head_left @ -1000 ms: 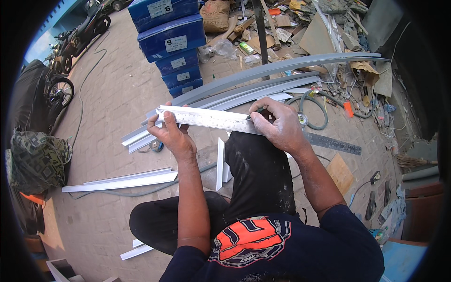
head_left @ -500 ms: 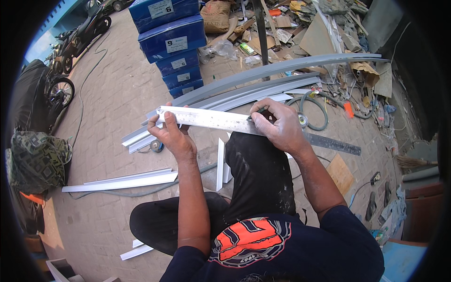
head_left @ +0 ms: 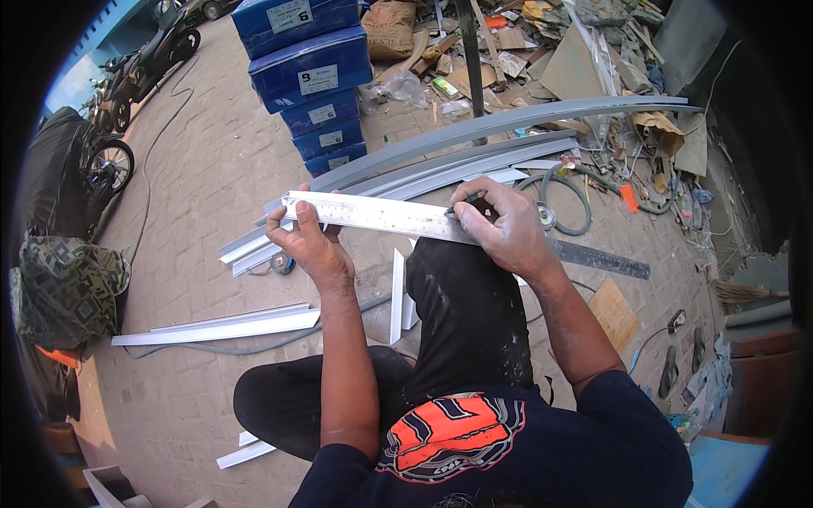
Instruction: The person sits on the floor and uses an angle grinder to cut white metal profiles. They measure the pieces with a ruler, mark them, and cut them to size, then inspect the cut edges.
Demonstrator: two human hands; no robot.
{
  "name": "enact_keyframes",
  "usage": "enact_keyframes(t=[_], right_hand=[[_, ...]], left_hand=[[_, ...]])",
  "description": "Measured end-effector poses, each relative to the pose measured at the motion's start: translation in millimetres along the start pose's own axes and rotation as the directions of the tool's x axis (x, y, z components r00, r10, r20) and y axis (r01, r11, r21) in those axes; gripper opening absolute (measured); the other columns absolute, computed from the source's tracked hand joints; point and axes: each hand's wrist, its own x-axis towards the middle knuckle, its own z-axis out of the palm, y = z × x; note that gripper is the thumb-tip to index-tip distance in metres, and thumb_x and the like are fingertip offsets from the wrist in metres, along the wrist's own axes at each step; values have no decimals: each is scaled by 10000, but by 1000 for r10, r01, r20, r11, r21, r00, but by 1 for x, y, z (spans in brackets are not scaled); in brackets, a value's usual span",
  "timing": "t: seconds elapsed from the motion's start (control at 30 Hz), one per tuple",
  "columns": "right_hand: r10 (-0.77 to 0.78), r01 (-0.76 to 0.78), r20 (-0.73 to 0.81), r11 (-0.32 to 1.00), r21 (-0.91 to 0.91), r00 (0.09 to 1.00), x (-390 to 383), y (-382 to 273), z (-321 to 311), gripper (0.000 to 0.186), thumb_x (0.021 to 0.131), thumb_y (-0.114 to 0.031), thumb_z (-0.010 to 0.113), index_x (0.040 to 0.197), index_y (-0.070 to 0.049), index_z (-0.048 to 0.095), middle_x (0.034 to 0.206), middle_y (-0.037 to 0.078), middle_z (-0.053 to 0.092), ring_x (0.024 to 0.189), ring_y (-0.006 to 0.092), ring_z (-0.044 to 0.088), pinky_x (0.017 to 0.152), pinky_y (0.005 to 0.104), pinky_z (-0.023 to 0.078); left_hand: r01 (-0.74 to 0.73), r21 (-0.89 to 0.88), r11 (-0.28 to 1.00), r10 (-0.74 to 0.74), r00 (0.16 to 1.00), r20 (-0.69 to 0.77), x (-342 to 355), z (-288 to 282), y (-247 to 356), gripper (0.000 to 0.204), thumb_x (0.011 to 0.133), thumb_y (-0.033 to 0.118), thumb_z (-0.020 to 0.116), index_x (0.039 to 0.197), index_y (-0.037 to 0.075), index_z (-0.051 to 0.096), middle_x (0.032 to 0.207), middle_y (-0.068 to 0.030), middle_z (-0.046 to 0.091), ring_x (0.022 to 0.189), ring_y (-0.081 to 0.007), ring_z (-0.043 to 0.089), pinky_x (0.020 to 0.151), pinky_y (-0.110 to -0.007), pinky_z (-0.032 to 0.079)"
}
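Note:
A long steel ruler (head_left: pixel 373 213) lies along a white profile strip (head_left: pixel 339 198) above my raised knee. My left hand (head_left: pixel 315 245) grips the left end of both, thumb on top and fingers beneath. At the other side my right hand (head_left: pixel 508 229) pinches a dark, slim marking tool, perhaps a pencil (head_left: pixel 461 205), its tip against the ruler's upper edge. The ruler's far end sticks out beyond my right wrist. My right palm hides where the strip ends.
Grey and white profile lengths (head_left: pixel 500 127) lie ahead, beside stacked blue boxes (head_left: pixel 309 72). A tape measure (head_left: pixel 282 262) rests near them. White offcuts (head_left: pixel 220 324) and a grey hose (head_left: pixel 584 207) lie on the paving. Rubble (head_left: pixel 542 51) fills the far right; motorcycles (head_left: pixel 106 165) stand left.

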Motion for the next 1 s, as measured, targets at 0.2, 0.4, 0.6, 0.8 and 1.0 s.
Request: enact_keyframes(t=[0.2,0.4,0.6,0.8,1.0], right_hand=[[13,-13,2,1000,7,1000,1,0,0,196,993,-174,717,1101,-11,738,905,96,736,774,142,671,727,310,541],[31,-31,4,1000,-3,1000,0,1,-1,187,990,-163,711,1094,-9,738,905,81,729,772,120,651,725,291,528],[38,-35,-30,996,77,999,4,4,7,191,995,-165,710,1097,-7,740,881,65,718,760,85,627,704,274,509],[0,0,15,1000,0,1000,13,-2,15,199,988,-170,717,1100,-7,745,809,49,705,705,81,610,662,273,491],[-30,30,35,999,13,999,18,-8,22,200,983,-170,715,1094,-6,748,810,48,710,691,81,604,649,270,484]], left_hand=[[18,17,1000,-18,1000,0,-3,3,3,426,1144,305,590,1426,174,299,1468,-249,558,1281,-367,653,1046,-510,607],[31,7,1000,-31,999,-11,-4,5,5,423,1140,299,596,1426,174,311,1490,-248,550,1294,-358,640,1042,-506,599],[27,-6,1000,-27,1000,-10,-1,3,3,420,1138,275,602,1419,184,304,1485,-259,568,1236,-376,696,1007,-516,637],[27,12,1000,-27,999,-21,0,1,0,437,1136,275,609,1424,194,291,1476,-256,572,1225,-374,714,997,-529,653],[32,11,999,-32,999,-22,-1,1,2,439,1138,277,602,1435,209,285,1464,-248,569,1265,-331,683,1026,-522,630]])
